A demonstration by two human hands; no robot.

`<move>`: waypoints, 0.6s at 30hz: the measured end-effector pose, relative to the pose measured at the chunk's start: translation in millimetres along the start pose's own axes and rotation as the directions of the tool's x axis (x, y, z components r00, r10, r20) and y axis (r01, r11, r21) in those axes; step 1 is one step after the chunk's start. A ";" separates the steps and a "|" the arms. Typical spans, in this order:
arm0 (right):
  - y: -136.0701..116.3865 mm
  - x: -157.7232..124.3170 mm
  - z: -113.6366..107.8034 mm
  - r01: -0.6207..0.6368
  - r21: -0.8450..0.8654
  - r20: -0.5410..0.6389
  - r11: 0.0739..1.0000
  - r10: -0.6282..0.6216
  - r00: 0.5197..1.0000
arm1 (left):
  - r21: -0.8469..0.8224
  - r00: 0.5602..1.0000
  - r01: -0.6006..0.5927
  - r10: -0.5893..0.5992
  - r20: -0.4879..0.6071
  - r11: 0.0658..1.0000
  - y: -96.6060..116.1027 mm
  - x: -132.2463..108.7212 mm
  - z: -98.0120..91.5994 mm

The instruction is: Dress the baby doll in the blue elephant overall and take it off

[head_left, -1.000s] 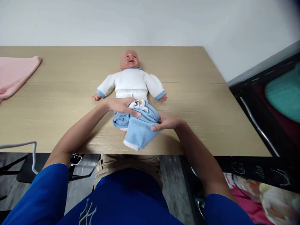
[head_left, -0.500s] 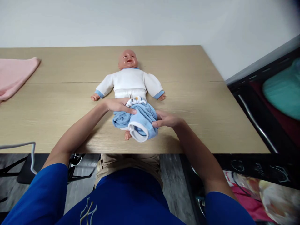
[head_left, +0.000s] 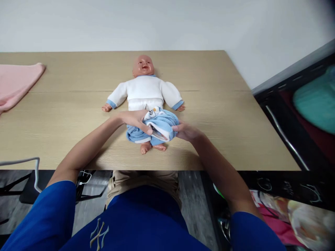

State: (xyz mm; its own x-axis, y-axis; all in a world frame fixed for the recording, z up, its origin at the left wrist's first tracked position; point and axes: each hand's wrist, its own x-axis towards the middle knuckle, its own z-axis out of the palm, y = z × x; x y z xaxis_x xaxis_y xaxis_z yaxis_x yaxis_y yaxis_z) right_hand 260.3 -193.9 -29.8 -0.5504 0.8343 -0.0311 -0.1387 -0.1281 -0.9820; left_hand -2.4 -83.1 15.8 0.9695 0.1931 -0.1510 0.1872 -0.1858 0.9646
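Observation:
A baby doll (head_left: 145, 87) in a white long-sleeved top with blue cuffs lies on its back, feet toward me. Blue trousers (head_left: 164, 120) with white trim are bunched around its legs, and both bare feet show below them. My left hand (head_left: 136, 120) grips the cloth from the left, its thumb on the white-trimmed leg opening. On the other side my right hand (head_left: 185, 130) pinches the same opening's edge, thumb on top. The fingers of both hands are partly hidden by the fabric.
The doll lies near the front edge of a wooden table (head_left: 222, 115). A pink cloth (head_left: 18, 83) lies at the far left. A grey cable (head_left: 36, 174) hangs at the left edge. On the right stands a black rack (head_left: 285, 129) with a teal item (head_left: 316, 101).
The trouser leg opening that hung toward me has been gathered upward and back. The doll's second foot now shows beside the first.

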 end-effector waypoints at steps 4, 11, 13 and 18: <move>-12.0 -12.9 24.1 0.024 -0.235 -0.159 0.972 -0.063 0.985 | 0.157 0.999 0.032 -0.025 -0.046 0.987 5.7 2.7 10.1; -8.2 -43.2 62.1 -0.207 -0.639 -0.654 0.740 -0.382 0.652 | 0.326 0.987 0.051 0.002 -0.159 0.944 17.3 5.9 31.1; -8.7 -50.7 72.4 -0.278 -0.674 -0.659 0.684 -0.388 0.644 | 0.385 0.966 0.158 -0.063 -0.249 0.909 25.7 4.8 40.2; -3.1 -66.0 106.7 -0.365 -0.621 -0.690 0.693 -0.262 0.675 | 0.605 0.901 0.420 -0.230 -0.368 0.677 43.8 0.5 60.6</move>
State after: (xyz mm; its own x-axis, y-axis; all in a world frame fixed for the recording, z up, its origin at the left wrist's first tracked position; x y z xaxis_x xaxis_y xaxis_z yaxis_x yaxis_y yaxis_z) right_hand 209.3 -305.7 -4.8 0.2327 0.9665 0.1083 0.6165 -0.0604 -0.7850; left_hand 15.9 -149.6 44.9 0.7721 0.5714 -0.2782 0.6295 -0.6274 0.4584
